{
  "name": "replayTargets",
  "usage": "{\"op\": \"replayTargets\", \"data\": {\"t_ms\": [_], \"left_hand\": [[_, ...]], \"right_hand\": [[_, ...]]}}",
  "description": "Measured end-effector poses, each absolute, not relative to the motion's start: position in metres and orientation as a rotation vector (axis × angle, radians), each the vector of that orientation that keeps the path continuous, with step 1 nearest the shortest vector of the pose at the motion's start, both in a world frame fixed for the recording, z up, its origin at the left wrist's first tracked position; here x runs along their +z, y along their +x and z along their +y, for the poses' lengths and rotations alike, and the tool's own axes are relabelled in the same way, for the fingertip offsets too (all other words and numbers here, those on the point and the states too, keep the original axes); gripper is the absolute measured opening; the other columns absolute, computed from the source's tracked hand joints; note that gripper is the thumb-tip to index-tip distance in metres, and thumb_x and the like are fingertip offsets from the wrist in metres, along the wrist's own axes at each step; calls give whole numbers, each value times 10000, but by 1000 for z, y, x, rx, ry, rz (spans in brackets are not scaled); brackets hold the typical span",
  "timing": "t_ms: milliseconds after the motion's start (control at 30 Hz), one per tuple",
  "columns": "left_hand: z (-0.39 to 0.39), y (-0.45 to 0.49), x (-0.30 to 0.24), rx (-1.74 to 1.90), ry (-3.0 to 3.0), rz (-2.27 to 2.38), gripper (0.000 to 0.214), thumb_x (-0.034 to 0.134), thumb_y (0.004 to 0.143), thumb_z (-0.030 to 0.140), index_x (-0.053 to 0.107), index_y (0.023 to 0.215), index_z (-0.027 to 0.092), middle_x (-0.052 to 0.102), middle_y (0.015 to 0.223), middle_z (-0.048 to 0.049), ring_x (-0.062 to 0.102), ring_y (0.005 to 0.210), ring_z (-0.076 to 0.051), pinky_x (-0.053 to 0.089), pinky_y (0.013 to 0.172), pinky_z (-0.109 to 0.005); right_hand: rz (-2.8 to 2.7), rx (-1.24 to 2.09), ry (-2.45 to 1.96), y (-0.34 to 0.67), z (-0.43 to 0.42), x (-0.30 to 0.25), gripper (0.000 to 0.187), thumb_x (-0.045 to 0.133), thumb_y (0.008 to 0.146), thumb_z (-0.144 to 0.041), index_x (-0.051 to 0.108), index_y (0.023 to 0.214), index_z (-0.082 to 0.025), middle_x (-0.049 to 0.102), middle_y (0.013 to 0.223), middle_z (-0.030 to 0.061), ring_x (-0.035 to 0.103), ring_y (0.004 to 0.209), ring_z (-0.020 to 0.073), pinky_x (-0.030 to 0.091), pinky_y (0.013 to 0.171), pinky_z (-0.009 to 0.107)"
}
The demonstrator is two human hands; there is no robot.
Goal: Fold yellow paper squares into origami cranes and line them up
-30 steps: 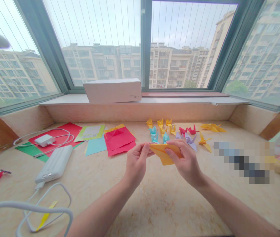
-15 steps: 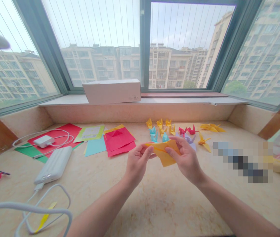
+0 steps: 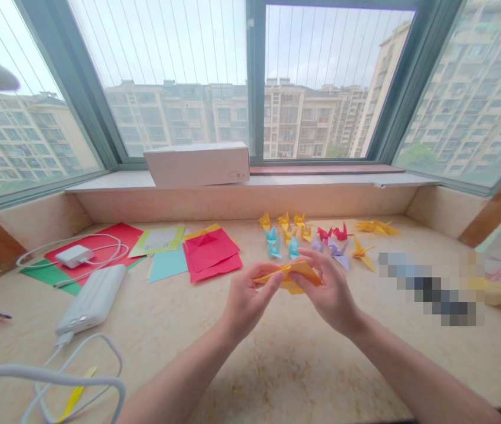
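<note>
A folded piece of yellow origami paper [image 3: 293, 281] is held above the table between both hands. My left hand [image 3: 252, 294] pinches its left side, thumb on top near the middle. My right hand [image 3: 327, 288] grips the right side, its thumb pressed on the near face and its fingers behind. The fingertips behind the paper are partly hidden. Just beyond the hands stand several folded paper cranes: yellow ones [image 3: 284, 221], light blue ones [image 3: 272, 235], red ones [image 3: 339, 231] and purple ones [image 3: 337, 250].
Red paper sheets [image 3: 212, 253] and a light blue sheet [image 3: 168, 265] lie left of the hands. A white power bank [image 3: 93, 300] with looping cables [image 3: 118, 383] is at the left. A white box [image 3: 197, 165] sits on the sill. A pixelated patch covers something at the right.
The yellow paper has tilted flatter, and its lower flap shows less. My left thumb has slid right along it, toward the right thumb. The view has shifted slightly.
</note>
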State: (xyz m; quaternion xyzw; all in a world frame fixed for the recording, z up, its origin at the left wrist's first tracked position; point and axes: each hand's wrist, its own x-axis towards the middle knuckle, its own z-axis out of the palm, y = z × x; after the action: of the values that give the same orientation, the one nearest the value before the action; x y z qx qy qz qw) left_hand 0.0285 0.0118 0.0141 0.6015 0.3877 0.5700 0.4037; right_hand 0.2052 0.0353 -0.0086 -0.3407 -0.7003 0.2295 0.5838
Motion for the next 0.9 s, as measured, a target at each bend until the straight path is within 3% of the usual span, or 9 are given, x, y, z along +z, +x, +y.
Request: {"op": "replayTargets", "data": {"t_ms": [267,467,700,900], "left_hand": [[18,24,8,1536,1844,1138,152,678,845,298,780,936,230,780,949,-66,739,838,-233,582,813,-351],[13,21,10,1544,2137,1137,195,679,840,264,766,1013,246,771,1009,-73,731,880,-236,557,821,-329],[15,22,8,1315,2168,1132,198,604,897,303,777,979,254,787,886,-52,724,738,-218,527,702,-282],[15,23,10,1376,2046,1121,170,641,868,315,792,902,247,783,788,-34,697,652,-202,508,647,-262]], "right_hand": [[-1634,486,-744,207,37,-8,421,690,858,-233,544,1248,-300,717,1032,43,700,914,196,593,817,376],[-1693,572,-700,207,37,-6,437,670,874,-257,519,1284,-280,724,947,35,700,863,183,602,766,338],[-1790,575,-692,208,36,-10,437,633,902,-248,497,1311,-314,726,933,16,701,834,164,598,768,330],[-1701,690,-747,205,34,-7,481,657,884,-271,476,1329,-307,712,903,20,686,810,162,591,740,311]]}}
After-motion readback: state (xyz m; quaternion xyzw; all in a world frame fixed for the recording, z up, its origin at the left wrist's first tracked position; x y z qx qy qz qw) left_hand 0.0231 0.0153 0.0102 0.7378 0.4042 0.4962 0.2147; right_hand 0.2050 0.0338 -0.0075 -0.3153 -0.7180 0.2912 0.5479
